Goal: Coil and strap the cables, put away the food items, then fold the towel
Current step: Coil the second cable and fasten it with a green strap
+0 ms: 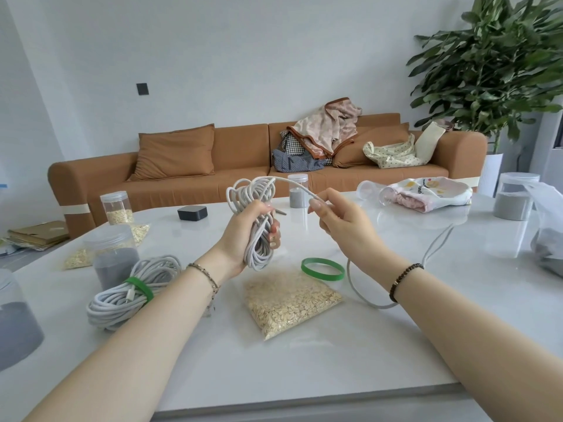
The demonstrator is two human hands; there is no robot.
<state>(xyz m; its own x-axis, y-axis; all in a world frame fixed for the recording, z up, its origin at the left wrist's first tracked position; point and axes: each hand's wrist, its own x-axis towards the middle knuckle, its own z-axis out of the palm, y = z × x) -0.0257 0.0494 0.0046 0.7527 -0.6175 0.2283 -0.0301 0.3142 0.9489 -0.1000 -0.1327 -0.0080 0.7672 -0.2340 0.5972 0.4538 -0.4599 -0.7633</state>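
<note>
My left hand (243, 236) grips a coil of white cable (259, 220) held upright above the table. My right hand (338, 220) pinches the same cable's free run just right of the coil; its slack (359, 295) trails down in a loop over the table on the right. A second white cable coil (134, 295), bound with a green strap, lies at the left. A loose green strap ring (323, 269) lies on the table below my right hand. A clear bag of oats (289, 303) lies in front of it. A patterned towel (426, 193) is crumpled at the back right.
Jars of grey powder (114, 257) (515, 196) (298, 191) and an oat jar (117, 208) stand around the white table (274, 367). More oat bags (79, 257) lie left. A black box (192, 212) sits at the back, a plastic bag (545, 226) at the right edge, a sofa behind.
</note>
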